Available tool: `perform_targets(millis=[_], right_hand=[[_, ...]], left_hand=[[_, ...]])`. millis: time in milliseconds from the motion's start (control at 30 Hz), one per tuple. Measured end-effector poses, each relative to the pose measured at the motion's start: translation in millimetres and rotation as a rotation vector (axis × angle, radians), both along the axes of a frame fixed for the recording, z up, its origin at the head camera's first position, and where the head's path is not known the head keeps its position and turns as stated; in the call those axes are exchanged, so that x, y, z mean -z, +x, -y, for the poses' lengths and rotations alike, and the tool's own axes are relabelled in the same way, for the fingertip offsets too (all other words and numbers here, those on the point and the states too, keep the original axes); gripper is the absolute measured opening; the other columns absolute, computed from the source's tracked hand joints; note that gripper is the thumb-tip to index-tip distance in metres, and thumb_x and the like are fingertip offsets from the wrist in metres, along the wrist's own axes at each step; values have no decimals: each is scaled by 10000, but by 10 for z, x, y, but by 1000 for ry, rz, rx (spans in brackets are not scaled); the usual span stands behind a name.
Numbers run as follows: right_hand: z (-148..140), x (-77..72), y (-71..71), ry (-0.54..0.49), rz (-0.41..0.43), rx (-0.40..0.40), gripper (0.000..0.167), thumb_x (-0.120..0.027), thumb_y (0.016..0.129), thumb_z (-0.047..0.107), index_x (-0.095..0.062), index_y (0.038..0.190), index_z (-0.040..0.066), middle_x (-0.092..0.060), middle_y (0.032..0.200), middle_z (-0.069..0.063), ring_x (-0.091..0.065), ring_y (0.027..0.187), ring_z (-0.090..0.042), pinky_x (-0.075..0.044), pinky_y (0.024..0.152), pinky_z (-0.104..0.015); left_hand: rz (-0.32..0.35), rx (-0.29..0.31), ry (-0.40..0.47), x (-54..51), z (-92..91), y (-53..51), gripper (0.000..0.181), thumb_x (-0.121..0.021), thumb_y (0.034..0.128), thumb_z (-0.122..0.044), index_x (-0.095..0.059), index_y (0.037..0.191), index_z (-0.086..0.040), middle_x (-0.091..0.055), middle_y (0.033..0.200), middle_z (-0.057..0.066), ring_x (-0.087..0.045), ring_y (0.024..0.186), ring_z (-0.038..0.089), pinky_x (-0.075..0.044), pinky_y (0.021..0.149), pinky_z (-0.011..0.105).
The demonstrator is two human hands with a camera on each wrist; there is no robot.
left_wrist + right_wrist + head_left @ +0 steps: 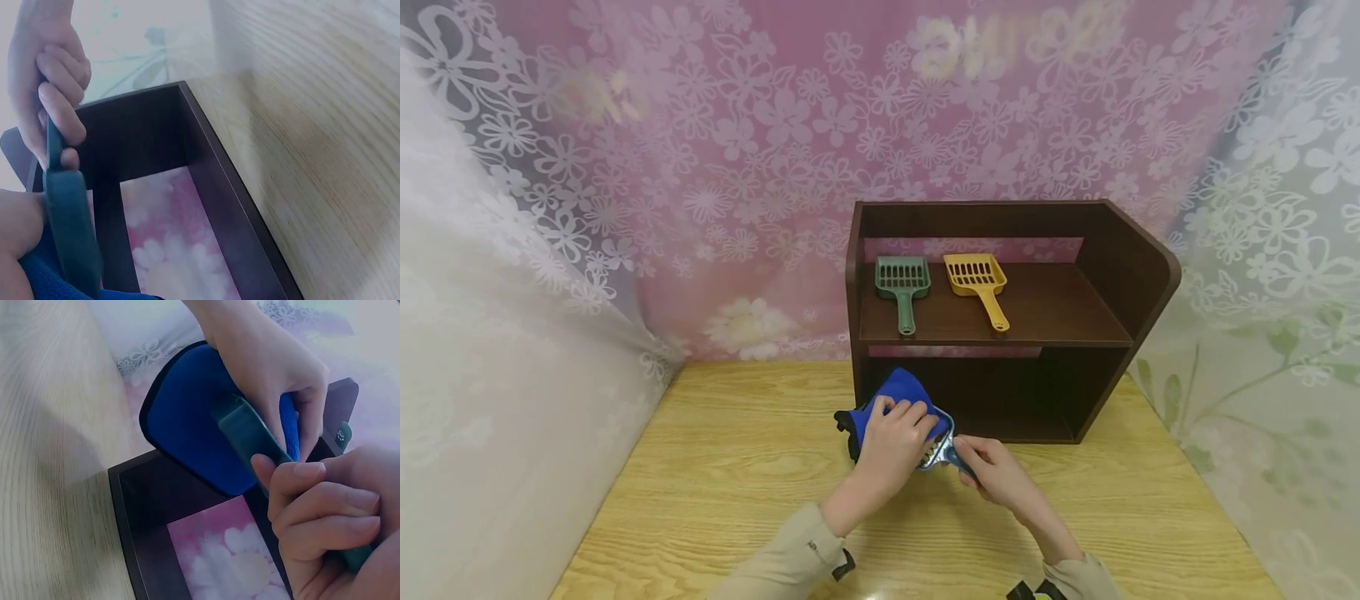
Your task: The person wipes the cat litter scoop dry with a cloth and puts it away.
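Note:
My right hand (997, 477) grips the handle of a dark blue-green litter scoop (958, 462), its fingers curled round it in the right wrist view. My left hand (892, 442) pinches a blue cloth (901, 387) with black edging over the scoop's slotted head. In the right wrist view the cloth (184, 419) spreads behind the scoop (251, 432), which is seen edge-on. Black parts stick out at the cloth's left end in the head view. Whether the cloth is a glove, I cannot tell. It hides most of the slotted head.
A dark brown two-level shelf (1131, 292) stands at the back right of the wooden table (737, 467). On its upper board lie a green litter scoop (906, 317) and a yellow litter scoop (992, 308). Flowered curtains (760, 183) hang behind and at both sides.

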State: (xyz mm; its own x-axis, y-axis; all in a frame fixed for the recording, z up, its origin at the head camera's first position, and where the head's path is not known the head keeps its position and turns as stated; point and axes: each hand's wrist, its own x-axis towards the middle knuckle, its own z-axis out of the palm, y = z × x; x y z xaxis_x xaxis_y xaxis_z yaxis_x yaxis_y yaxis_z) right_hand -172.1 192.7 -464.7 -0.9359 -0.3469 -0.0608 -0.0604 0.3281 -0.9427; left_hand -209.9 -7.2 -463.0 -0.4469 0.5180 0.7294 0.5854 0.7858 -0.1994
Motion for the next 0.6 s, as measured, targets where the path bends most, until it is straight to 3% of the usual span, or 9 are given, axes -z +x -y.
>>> perform_targets(millis=[100,300,600], right_hand=[[-9,-5,-16,14,-15,9,404,-441,1103,317,-621,1024,-37,-446,611,14,-273,433,-39,-256,416,-172],[-57,23,-52,-16,9,62,372,-461,1099,255,-661,1149,-55,-457,601,14,-283,438,-42,-256,417,-175],[-174,64,-118,-31,9,95,387,-489,1088,284,-666,1090,-60,-467,617,-5,-294,449,-50,-260,429,-175]], left_hand=[[3,34,-41,1,-24,10,188,-866,810,-378,-792,909,-236,-687,887,-90,-631,793,92,-440,834,341],[98,108,-109,-30,64,28,174,-804,874,-393,-794,978,-253,-661,913,-98,-617,829,91,-430,847,323],[191,162,-224,-120,249,64,171,-748,906,-432,-792,1030,-323,-641,907,-102,-618,837,74,-413,826,318]])
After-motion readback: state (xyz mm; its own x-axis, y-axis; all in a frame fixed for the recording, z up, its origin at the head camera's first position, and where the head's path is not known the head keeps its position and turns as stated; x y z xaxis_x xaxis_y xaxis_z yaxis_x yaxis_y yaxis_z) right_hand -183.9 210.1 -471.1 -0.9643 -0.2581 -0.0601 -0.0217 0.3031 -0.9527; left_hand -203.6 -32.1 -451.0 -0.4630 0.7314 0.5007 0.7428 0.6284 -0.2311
